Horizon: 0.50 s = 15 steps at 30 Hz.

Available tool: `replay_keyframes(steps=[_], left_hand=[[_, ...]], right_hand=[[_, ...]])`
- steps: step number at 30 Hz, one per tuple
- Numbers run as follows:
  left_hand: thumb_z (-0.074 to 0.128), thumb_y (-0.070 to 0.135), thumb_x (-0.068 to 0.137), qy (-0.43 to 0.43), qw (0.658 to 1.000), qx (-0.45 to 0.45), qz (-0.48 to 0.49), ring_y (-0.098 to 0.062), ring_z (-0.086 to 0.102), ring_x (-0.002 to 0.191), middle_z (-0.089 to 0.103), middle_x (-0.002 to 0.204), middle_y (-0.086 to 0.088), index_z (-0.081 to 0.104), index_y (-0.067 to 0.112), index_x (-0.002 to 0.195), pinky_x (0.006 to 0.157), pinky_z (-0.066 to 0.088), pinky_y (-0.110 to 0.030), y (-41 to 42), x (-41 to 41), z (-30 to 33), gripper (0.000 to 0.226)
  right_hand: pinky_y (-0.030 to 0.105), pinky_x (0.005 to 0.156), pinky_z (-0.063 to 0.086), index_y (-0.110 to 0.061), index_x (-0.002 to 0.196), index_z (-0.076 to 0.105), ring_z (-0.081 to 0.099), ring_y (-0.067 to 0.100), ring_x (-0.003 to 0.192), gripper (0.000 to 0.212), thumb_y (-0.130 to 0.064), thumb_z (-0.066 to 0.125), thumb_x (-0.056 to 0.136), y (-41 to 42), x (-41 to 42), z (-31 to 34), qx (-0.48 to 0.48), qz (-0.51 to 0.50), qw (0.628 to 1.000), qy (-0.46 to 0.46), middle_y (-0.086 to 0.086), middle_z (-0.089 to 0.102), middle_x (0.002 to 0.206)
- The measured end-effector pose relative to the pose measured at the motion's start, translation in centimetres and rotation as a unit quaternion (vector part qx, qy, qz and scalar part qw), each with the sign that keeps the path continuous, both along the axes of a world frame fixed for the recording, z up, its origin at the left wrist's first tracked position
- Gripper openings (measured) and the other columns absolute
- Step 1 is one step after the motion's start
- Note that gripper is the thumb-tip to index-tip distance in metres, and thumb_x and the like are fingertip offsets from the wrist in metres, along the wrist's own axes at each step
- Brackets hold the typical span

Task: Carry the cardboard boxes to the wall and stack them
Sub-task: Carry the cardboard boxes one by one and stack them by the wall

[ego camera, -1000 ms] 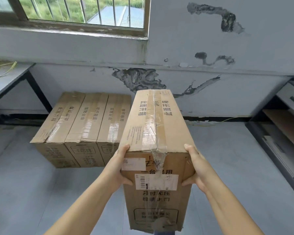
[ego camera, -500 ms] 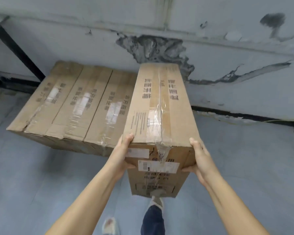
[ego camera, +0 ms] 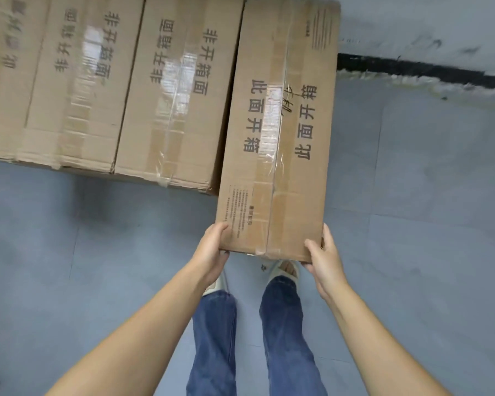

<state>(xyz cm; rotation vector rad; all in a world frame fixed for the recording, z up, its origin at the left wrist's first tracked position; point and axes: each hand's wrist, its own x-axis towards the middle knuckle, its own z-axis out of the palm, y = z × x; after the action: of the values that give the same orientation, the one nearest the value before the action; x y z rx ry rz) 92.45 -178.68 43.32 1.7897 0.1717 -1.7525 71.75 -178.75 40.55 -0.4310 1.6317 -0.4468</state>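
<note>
Cardboard box point(ego camera: 277, 132) hung low at right end of row of boxes point(ego camera: 97, 90), far end at wall point(ego camera: 426, 21); whether it touched floor point(ego camera: 412, 195), we couldn't tell. Left hand point(ego camera: 212, 252) gripped near-left corner, fingers curled round edge; right hand point(ego camera: 323, 261) clasped near-right corner. We judged two-corner hold kept long box level and square with neighbours. Feet point(ego camera: 283, 270) sat just behind near edge.

Grey tiled floor point(ego camera: 412, 252), pale wall point(ego camera: 426, 21)

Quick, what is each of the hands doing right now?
Left hand: grips the box at its near left corner.
Right hand: grips its near right corner.
</note>
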Motion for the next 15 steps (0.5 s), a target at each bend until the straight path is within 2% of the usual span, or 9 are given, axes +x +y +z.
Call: replay_keyframes(steps=[2, 5, 8, 9, 10, 12, 15], left_hand=[[0.039, 0.017, 0.098, 0.036, 0.997, 0.008, 0.069, -0.013, 0.058, 0.097, 0.064, 0.107, -0.001, 0.057, 0.016, 0.112, 0.089, 0.044, -0.026, -0.5, 0.7, -0.7, 0.023], [0.04, 0.015, 0.096, 0.071, 0.987, 0.0, 0.141, -0.023, 0.056, 0.112, 0.063, 0.113, -0.009, 0.057, 0.01, 0.112, 0.105, 0.04, -0.035, -2.3, 1.6, -0.8, 0.024], [0.042, 0.013, 0.095, 0.093, 0.972, -0.022, 0.214, -0.025, 0.055, 0.109, 0.061, 0.104, -0.012, 0.055, 0.009, 0.094, 0.104, 0.041, -0.034, -5.6, 2.4, -0.2, 0.014], [0.043, 0.013, 0.094, 0.097, 0.965, -0.028, 0.242, -0.025, 0.055, 0.11, 0.06, 0.106, -0.013, 0.054, 0.008, 0.093, 0.102, 0.041, -0.033, -6.9, 2.9, -0.3, 0.013], [0.044, 0.015, 0.093, 0.106, 0.958, -0.034, 0.264, -0.025, 0.054, 0.113, 0.059, 0.113, -0.015, 0.054, 0.006, 0.101, 0.103, 0.04, -0.033, -7.9, 3.5, -0.5, 0.015], [0.047, 0.019, 0.091, 0.128, 0.948, -0.028, 0.291, -0.027, 0.049, 0.124, 0.05, 0.131, -0.02, 0.045, -0.001, 0.125, 0.11, 0.034, -0.036, -9.3, 4.4, -1.3, 0.04], [0.047, 0.022, 0.091, 0.139, 0.945, -0.014, 0.297, -0.032, 0.045, 0.13, 0.042, 0.139, -0.025, 0.033, -0.005, 0.133, 0.115, 0.028, -0.042, -9.6, 5.0, -2.3, 0.052]], right_hand=[[0.044, 0.1, 0.046, -0.033, 0.142, 0.038, 0.058, 0.014, 0.114, 0.055, -0.006, 0.039, 0.095, -0.6, 0.4, -0.3, 0.007, -0.001, 1.0, -0.002, -0.008, 0.059, 0.13], [0.036, 0.089, 0.049, -0.029, 0.138, 0.043, 0.06, 0.013, 0.107, 0.051, -0.002, 0.037, 0.095, -2.8, 0.9, -0.2, -0.003, -0.006, 1.0, -0.004, -0.005, 0.061, 0.127], [0.038, 0.084, 0.048, -0.03, 0.136, 0.045, 0.059, 0.014, 0.105, 0.05, -0.003, 0.037, 0.094, -6.2, 1.6, -0.1, -0.034, 0.011, 0.999, 0.0, -0.01, 0.061, 0.123], [0.039, 0.083, 0.047, -0.029, 0.135, 0.045, 0.058, 0.013, 0.103, 0.05, -0.003, 0.037, 0.093, -7.5, 2.0, -0.3, -0.049, 0.018, 0.999, 0.0, -0.012, 0.061, 0.12], [0.04, 0.084, 0.046, -0.028, 0.135, 0.045, 0.058, 0.012, 0.101, 0.051, -0.002, 0.037, 0.092, -8.7, 2.3, -0.5, -0.061, 0.022, 0.998, 0.001, -0.013, 0.06, 0.119], [0.041, 0.085, 0.044, -0.029, 0.138, 0.042, 0.057, 0.012, 0.1, 0.054, -0.003, 0.037, 0.091, -10.6, 2.8, -1.2, -0.071, 0.022, 0.997, 0.008, -0.014, 0.059, 0.121], [0.042, 0.085, 0.046, -0.036, 0.143, 0.032, 0.056, 0.014, 0.107, 0.061, -0.006, 0.038, 0.09, -11.4, 2.9, -2.1, -0.049, 0.055, 0.997, 0.023, -0.015, 0.055, 0.129]])
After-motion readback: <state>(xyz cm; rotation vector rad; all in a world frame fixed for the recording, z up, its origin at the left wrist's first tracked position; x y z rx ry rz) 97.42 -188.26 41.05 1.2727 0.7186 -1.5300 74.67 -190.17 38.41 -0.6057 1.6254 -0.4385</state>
